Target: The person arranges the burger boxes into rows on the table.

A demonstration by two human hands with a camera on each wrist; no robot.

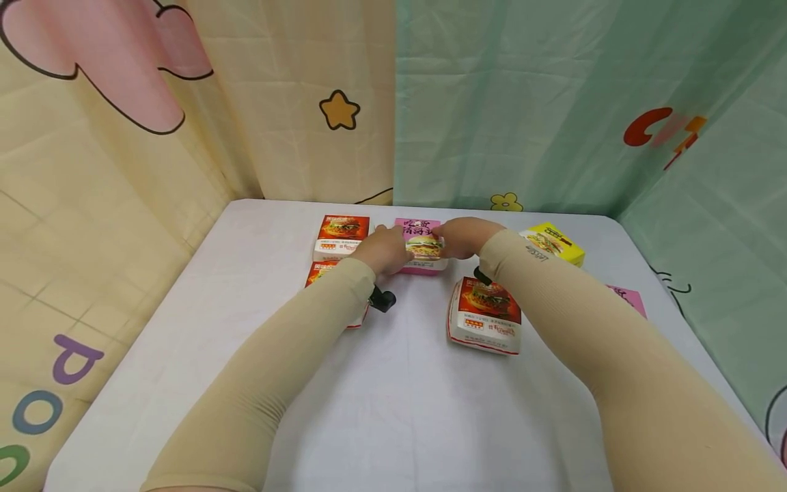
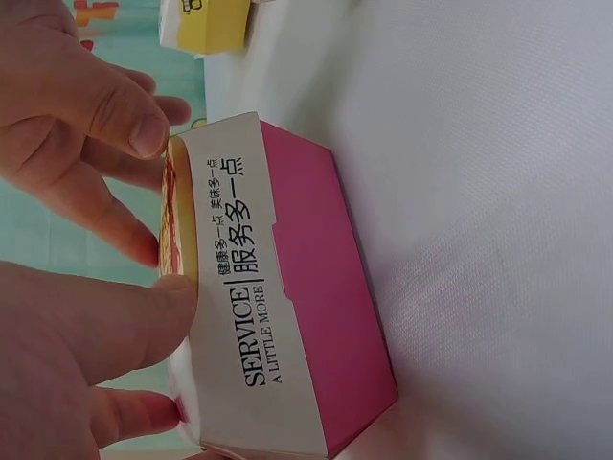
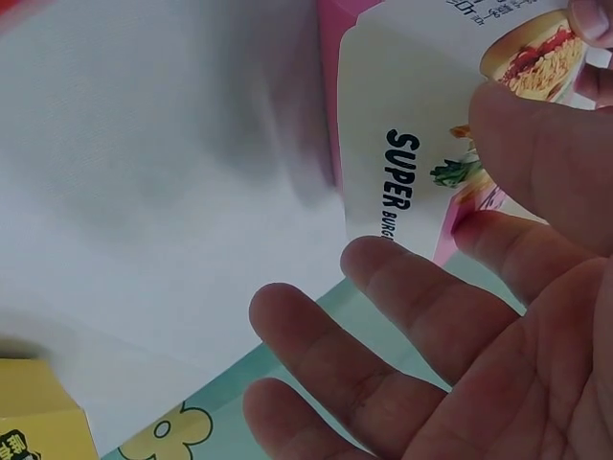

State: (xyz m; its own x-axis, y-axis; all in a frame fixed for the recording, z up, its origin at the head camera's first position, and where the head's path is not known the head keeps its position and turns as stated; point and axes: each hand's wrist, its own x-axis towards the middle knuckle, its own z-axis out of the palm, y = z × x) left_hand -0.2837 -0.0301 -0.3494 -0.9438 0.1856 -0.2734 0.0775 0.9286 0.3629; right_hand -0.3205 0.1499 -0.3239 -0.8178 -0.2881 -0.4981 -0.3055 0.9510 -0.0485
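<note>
A pink and white burger box (image 1: pixel 423 265) sits at the back middle of the table, its lid shut and printed with a burger. My left hand (image 1: pixel 386 250) is on its left side; in the left wrist view the thumb (image 2: pixel 158 311) and a finger touch the lid's top. From the other side my right hand (image 1: pixel 465 236) reaches over, thumb (image 3: pixel 522 134) and forefinger (image 3: pixel 498 240) at the lid. The remaining right fingers (image 3: pixel 316 335) spread away from the box.
Left of it stand two red and white burger boxes, one farther back (image 1: pixel 338 240) and one (image 1: pixel 318 272) partly behind my left sleeve. Another red box (image 1: pixel 486 318) lies below my right wrist. A yellow box (image 1: pixel 556 240) and a second pink box (image 1: pixel 628 298) are partly hidden by my right arm.
</note>
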